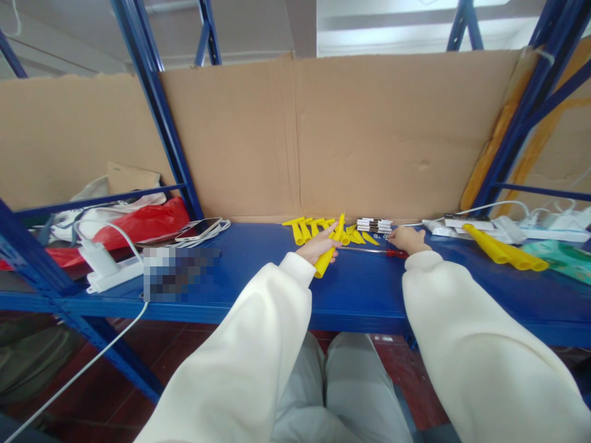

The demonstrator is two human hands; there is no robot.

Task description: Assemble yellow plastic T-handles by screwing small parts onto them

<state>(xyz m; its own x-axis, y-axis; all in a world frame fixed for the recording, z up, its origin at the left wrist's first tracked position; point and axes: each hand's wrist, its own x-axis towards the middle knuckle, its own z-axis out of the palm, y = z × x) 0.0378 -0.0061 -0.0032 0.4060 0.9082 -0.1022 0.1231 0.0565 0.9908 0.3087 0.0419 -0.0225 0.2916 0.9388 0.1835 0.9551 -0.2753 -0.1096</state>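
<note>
My left hand (317, 245) is closed around a yellow cone-shaped tube (325, 261), tilted with its wide end toward me. Farther right, my right hand (408, 239) reaches down to the blue shelf, fingertips near some tiny metal-looking pieces (379, 236); whether it pinches one is too small to tell. A screwdriver with a red handle (396, 253) lies on the shelf just by that hand, its shaft pointing left. Behind my left hand is a row of several yellow parts (306, 231). White and dark small blocks (373, 225) are stacked between the hands, near the cardboard.
Several larger yellow tubes (506, 251) lie at the right, beside white cables and a green bag (563, 258). At the left are a power strip (115, 275), a phone (198, 229) and a red bag (143, 223). A cardboard sheet (295, 135) stands behind the blue shelf (258, 271).
</note>
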